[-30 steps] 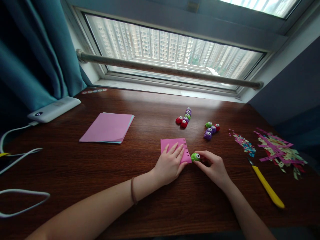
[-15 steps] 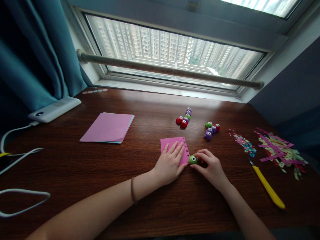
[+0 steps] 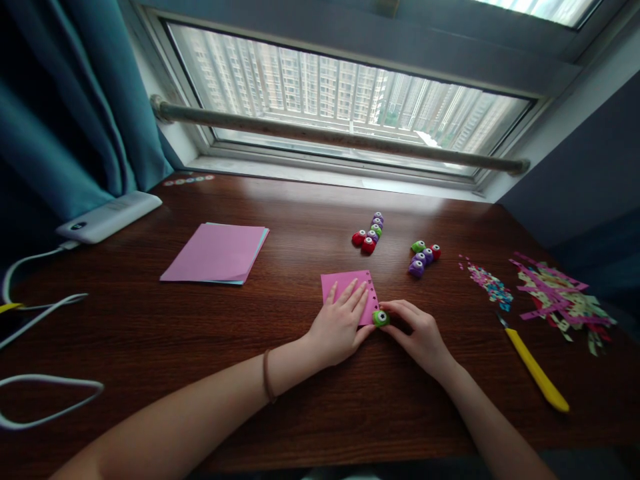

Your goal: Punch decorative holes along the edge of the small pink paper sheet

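My left hand (image 3: 339,326) lies flat on a small pink paper square (image 3: 349,285) on the wooden desk (image 3: 300,393), fingers spread, pinning it down. A row of punched holes runs along the paper's right edge. My right hand (image 3: 419,336) grips a small green craft punch (image 3: 381,318) at the paper's near right corner, slid onto the edge.
Two clusters of small punches lie beyond: red, purple and green ones (image 3: 371,235) and another group (image 3: 423,257). A stack of pink paper (image 3: 216,253) sits left. A yellow craft knife (image 3: 535,370), confetti (image 3: 487,283) and paper scraps (image 3: 560,300) lie right. A power bank (image 3: 107,217) with cables sits far left.
My right hand has slid the green punch left and slightly nearer, from just off the paper's right edge onto its near right corner. The left hand has stayed on the paper.
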Demonstrator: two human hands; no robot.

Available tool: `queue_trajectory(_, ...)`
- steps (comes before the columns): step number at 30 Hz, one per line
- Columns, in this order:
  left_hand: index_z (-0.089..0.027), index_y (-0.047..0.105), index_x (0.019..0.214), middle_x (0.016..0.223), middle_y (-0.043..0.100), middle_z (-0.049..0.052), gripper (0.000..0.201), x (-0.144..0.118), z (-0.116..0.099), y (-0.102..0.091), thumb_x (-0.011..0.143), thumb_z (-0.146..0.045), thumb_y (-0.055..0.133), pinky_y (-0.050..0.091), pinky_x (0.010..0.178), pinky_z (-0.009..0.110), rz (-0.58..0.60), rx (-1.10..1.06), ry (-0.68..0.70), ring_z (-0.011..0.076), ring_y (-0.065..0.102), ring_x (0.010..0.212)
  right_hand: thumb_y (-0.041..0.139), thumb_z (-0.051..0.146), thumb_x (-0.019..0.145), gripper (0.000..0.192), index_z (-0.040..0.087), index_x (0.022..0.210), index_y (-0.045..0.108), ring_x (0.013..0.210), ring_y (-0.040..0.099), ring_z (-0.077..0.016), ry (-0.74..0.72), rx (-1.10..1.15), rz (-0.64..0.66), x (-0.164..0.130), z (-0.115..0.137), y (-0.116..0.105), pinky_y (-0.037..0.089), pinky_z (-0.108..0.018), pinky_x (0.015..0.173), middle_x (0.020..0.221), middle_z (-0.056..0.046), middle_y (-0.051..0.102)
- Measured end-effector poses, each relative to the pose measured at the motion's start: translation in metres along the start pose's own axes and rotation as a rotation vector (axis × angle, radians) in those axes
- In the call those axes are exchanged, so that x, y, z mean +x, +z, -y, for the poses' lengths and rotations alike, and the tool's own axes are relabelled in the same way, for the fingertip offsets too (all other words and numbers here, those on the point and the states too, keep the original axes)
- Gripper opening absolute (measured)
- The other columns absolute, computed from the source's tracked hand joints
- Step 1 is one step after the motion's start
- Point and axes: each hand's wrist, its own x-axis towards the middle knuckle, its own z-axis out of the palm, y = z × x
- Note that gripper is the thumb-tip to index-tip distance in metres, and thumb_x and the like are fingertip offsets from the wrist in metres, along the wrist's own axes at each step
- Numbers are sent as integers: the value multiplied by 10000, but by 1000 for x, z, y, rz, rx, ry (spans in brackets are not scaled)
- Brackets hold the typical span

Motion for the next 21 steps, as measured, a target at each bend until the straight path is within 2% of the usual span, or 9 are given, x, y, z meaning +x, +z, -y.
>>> queue_trajectory(7,-160,245,1382,1457,268,74,518,0,-1,-1,932,-410,199,167,1094,461,8,10,1,220,154,1368,596,166,788,300,215,1080,544,946,560,-147,-7,-26,-31,0,-4,-1,482,-275,861,1037,-33,579)
queue_trajectory(21,-144,235,1385,1459,260,82,527,0,-1,-2,919,-386,260,177,1094,465,-10,53,14,224,147,1369,581,193,803,289,209,1091,557,986,545,-160,-4,-8,3,0,-2,0,459,-293,889,1056,-41,579)
